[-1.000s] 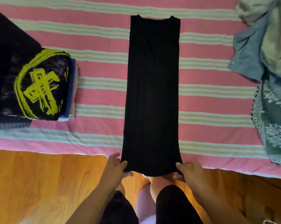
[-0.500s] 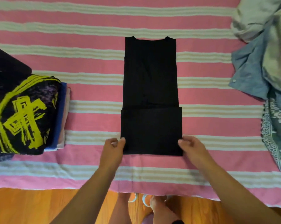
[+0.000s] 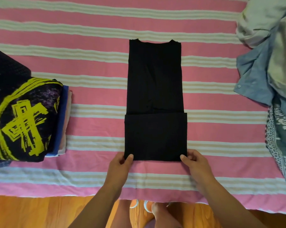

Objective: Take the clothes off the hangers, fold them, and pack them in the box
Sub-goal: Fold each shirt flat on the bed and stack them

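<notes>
The black top (image 3: 155,96) lies flat in the middle of the striped bed cover (image 3: 93,125); its long side runs straight away from the person, with the neck at the far end and a folded-up flap at the near end; both hands are at that near edge, so the next fold would likely go away from the body, toward the neck. The left hand (image 3: 119,163) pinches the near left corner, thumb on top of the cloth; the right hand (image 3: 195,160) pinches the near right corner the same way; each is about as close as the other. A pile of folded clothes (image 3: 27,119) sits well off to the left; loose clothes (image 3: 270,63) lie in a heap on the right; I can't see any box.
</notes>
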